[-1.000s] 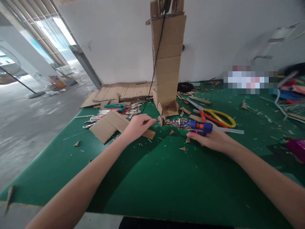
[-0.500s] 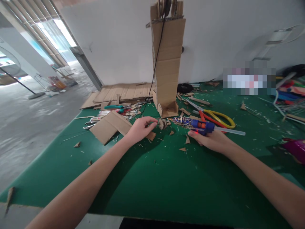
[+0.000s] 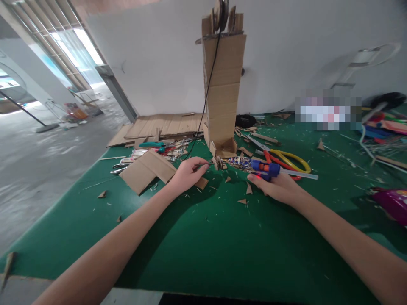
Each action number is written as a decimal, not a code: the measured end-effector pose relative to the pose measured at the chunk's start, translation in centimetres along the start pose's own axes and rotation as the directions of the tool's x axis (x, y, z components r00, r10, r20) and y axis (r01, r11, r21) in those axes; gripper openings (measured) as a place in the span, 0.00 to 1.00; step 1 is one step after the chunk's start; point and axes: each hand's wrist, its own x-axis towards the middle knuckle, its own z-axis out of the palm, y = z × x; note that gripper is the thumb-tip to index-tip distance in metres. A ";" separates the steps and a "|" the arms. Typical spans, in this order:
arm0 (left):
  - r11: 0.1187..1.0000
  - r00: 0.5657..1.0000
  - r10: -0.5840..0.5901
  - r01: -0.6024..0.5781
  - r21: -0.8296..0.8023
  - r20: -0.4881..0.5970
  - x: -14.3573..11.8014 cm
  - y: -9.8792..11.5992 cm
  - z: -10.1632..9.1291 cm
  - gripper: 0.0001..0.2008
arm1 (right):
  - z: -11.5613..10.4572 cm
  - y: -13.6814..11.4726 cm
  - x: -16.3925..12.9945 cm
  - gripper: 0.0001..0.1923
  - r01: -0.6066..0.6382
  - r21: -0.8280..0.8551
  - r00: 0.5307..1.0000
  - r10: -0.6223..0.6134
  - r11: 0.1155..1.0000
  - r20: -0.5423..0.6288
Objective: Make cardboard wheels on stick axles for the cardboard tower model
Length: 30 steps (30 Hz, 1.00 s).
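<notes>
My right hand [image 3: 276, 187] is wrapped round a blue hot glue gun [image 3: 265, 167] with a red light and a clear glue stick out of its back. The gun's nozzle points left, close to a small wheel-like cardboard piece [image 3: 217, 163]. My left hand [image 3: 190, 173] pinches a thin rod that runs into that piece; its fingertips are closed. Just behind them stands a tall cardboard tower [image 3: 225, 89] with a black cord [image 3: 211, 76] hanging from its top.
Yellow-and-red-handled scissors [image 3: 289, 161] lie behind the glue gun. Cardboard pieces [image 3: 148, 167], teal-handled pliers [image 3: 151, 145] and scraps lie left of the tower on the green table [image 3: 203, 250]. A purple object [image 3: 391, 203] sits at the right edge.
My right hand has brought the glue gun slightly left, its nozzle now nearer the cardboard piece. The left hand keeps its pinch. The view has shifted a little.
</notes>
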 end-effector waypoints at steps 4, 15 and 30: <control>1.000 1.000 0.003 -0.003 0.005 -0.013 -0.1 0.1 0.0 0.11 | 0.0 0.0 0.1 0.20 -0.015 0.008 0.999 0.015 1.000 0.034; 1.000 1.000 0.004 -0.003 0.019 -0.023 0.0 -0.2 0.0 0.12 | 0.0 0.1 0.0 0.21 0.023 0.000 0.999 -0.023 1.000 0.038; 0.999 1.000 -0.007 0.008 0.034 -0.018 -0.1 0.0 -0.1 0.12 | 0.2 1.3 0.2 0.18 0.023 0.059 0.999 -0.026 0.998 0.035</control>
